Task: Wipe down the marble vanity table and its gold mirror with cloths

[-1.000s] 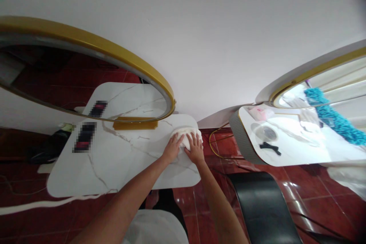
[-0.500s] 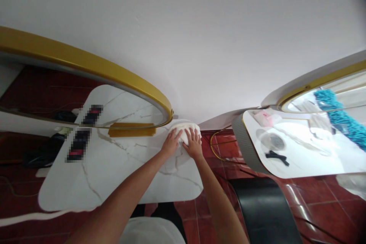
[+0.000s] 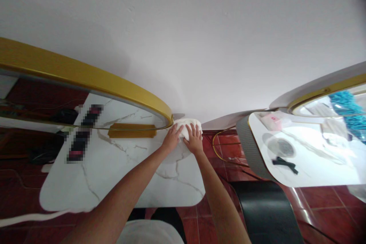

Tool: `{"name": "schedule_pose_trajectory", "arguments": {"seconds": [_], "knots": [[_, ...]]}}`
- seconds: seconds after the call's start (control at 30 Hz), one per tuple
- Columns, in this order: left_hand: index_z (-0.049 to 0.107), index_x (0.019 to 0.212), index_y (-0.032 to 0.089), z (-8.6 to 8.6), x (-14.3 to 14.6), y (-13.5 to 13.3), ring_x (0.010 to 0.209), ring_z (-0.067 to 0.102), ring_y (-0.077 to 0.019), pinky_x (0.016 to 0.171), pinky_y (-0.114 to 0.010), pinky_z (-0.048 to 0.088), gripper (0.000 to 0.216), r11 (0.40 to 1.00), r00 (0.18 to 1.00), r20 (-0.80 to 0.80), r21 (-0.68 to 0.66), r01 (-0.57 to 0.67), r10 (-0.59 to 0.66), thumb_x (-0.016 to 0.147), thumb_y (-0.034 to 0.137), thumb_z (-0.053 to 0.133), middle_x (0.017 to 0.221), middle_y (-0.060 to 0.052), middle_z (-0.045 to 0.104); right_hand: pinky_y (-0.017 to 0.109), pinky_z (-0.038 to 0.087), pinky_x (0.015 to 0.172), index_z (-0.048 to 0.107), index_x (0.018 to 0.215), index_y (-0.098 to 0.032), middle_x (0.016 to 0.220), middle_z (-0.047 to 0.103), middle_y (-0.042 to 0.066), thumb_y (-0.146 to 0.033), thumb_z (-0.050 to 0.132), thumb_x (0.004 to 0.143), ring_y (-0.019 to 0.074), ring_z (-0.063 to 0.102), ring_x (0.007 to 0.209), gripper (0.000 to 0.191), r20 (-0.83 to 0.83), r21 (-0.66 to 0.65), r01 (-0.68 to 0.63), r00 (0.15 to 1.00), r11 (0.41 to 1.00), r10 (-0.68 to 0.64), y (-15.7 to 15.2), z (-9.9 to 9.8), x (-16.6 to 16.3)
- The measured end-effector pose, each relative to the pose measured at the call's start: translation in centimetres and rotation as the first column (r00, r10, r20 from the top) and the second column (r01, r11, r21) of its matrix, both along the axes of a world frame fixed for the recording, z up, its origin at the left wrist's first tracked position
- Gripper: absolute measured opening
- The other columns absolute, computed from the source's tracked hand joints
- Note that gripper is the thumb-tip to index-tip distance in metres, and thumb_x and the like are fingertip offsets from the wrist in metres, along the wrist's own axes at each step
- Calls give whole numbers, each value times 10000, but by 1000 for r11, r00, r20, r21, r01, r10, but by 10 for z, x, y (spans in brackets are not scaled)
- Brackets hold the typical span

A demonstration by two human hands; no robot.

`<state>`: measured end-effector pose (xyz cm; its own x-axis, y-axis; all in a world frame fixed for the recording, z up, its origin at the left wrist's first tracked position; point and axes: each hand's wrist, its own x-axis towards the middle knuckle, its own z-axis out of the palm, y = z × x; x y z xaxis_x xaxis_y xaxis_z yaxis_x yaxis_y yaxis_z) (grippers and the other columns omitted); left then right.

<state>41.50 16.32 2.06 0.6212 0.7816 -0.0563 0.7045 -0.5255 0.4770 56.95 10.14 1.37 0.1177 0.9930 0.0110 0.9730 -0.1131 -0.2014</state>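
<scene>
1. I have the left hand [image 3: 170,140] on the left part of a bunched white cloth [image 3: 184,132], fingers spread wide.
2. I have the right hand [image 3: 195,143] over the cloth's right part, its fingers fanned too.
3. The cloth lies at the far right corner of the marbled worktop [image 3: 183,188].
4. Left of it, near the far edge, I see a gold bar [image 3: 132,131] below a gold-framed mirror [image 3: 85,76].
5. A pixelated dark item [image 3: 78,145] lies by the left edge.
6. Off the near right corner is a black chair [image 3: 267,213].
</scene>
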Motion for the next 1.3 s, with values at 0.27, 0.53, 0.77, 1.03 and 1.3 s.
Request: {"name": "schedule_pose_trajectory", "arguments": {"seconds": [0.27,0.53,0.77,1.03,1.3], "knots": [[213,1445,273,0,0,-5,1386,190,-245,1126,-430,218,744,1000,1000,3,11,-19,19,779,47,455,1518,-65,200,499,164,1093,119,1468,-311,1535,110,14,-458,509,847,294,25,1397,747,-12,-13,10,1000,1000,-10,-3,4,-1],[222,1442,275,-2,-14,-39,1386,190,-245,1116,-449,237,734,1000,1000,16,20,-11,11,780,40,436,1519,-63,197,484,159,1100,114,1468,-312,1536,108,3,-444,515,851,278,11,1400,747,-11,-19,20,1000,1000,-21,-38,6,-15],[210,1447,274,-3,-34,-78,1388,185,-248,1116,-461,239,748,1000,999,23,-3,28,-28,770,21,401,1526,-53,180,476,168,1100,96,1466,-329,1539,88,-10,-399,511,849,268,-4,1403,747,7,-35,56,998,998,-55,-84,9,-37],[263,1436,258,-1,-79,-111,1383,212,-250,1117,-434,252,712,997,999,40,-78,-7,11,781,8,384,1527,-56,192,457,231,1077,141,1459,-344,1534,119,-21,-345,529,831,271,43,1402,738,36,-144,64,998,988,-60,-107,11,-79],[240,1440,290,-3,-170,-139,1392,188,-219,1126,-422,236,731,993,996,69,-110,-43,51,781,5,379,1534,-21,169,453,242,1070,160,1452,-360,1531,135,-20,-357,534,834,284,100,1392,722,22,-181,21,1000,983,-17,-125,12,-161]]}}
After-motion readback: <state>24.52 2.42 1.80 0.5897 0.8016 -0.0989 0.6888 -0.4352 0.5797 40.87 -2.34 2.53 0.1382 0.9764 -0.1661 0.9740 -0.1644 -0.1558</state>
